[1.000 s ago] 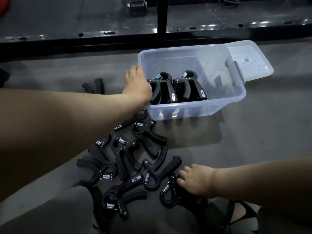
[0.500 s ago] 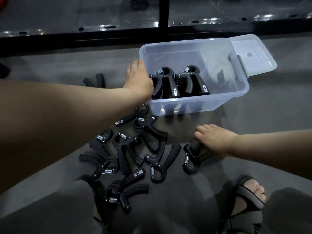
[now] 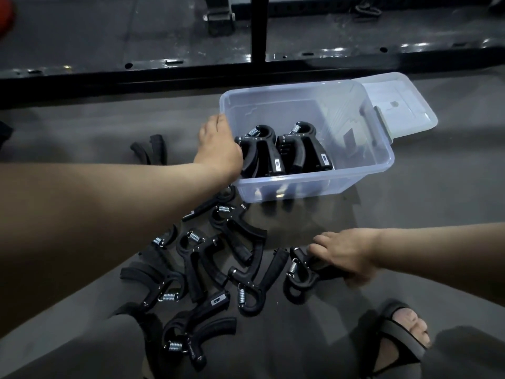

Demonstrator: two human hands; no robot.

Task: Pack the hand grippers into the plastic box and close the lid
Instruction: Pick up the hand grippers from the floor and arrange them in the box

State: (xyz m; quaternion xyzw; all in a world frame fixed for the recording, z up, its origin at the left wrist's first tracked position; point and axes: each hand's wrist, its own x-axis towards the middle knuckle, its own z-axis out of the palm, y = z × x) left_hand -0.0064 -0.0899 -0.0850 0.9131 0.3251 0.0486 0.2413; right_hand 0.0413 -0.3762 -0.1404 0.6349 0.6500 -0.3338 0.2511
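A clear plastic box (image 3: 363,170) stands open on the grey floor, with several black hand grippers (image 3: 284,151) upright in its near left part. My left hand (image 3: 218,149) reaches over the box's left wall, its fingers hidden among the packed grippers there. My right hand (image 3: 341,253) grips the handles of one black hand gripper (image 3: 299,274) just above the floor, to the right of a heap of several loose grippers (image 3: 218,258). The box's lid (image 3: 399,105) lies behind its right end.
A black metal rack base (image 3: 246,67) with an upright post runs across the floor behind the box. One more gripper (image 3: 153,151) lies apart to the left. My knee (image 3: 82,351) and a sandalled foot (image 3: 401,332) are at the bottom.
My right hand has picked a gripper from the right edge of the heap and drawn it rightwards and towards the box. My left hand has stayed at the box's left wall.
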